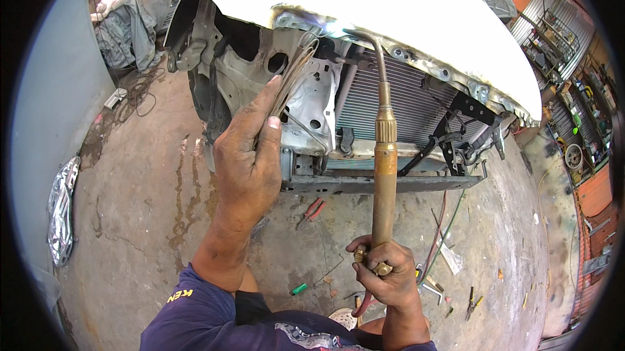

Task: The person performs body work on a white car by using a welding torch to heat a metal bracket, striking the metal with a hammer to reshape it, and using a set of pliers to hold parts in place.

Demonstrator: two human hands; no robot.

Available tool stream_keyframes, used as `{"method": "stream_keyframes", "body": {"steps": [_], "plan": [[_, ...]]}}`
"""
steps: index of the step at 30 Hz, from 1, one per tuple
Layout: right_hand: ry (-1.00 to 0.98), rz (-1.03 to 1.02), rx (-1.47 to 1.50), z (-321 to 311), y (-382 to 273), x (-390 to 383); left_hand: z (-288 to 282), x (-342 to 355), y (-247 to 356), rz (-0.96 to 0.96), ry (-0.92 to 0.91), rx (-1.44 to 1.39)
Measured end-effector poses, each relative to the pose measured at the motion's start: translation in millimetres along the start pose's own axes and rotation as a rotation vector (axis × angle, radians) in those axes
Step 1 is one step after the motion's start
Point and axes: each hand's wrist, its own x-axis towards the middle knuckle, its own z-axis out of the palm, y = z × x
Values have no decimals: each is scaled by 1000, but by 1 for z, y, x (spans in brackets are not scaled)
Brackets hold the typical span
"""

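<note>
My left hand is raised and grips a bundle of thin wire filler rods whose tips reach up to the front edge of a white car bonnet. My right hand holds a long brass gas torch by its lower end, fingers on a valve. The torch's curved nozzle ends at a bright flame spot on the bonnet's bare-metal edge, right beside the rod tips.
Below the bonnet the car's stripped front shows a radiator and a dark crossmember. Red-handled pliers, a green tool, hoses and small tools lie on the concrete floor. A headlamp leans at left.
</note>
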Motion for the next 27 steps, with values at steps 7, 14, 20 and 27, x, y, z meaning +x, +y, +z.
{"method": "stream_keyframes", "body": {"steps": [7, 14, 20, 27], "plan": [[19, -29, 3, 4, 0, 1, 0, -1, 2, -77, -18, -59], [29, -24, -1, 5, 2, 1, 3, 1, -2, -76, 1, -55], [20, -41, -13, 5, 1, 3, 2, 0, 0, -68, 1, -54], [4, 9, -14, 4, 2, 1, 1, 0, 0, -84, 0, -42]]}}
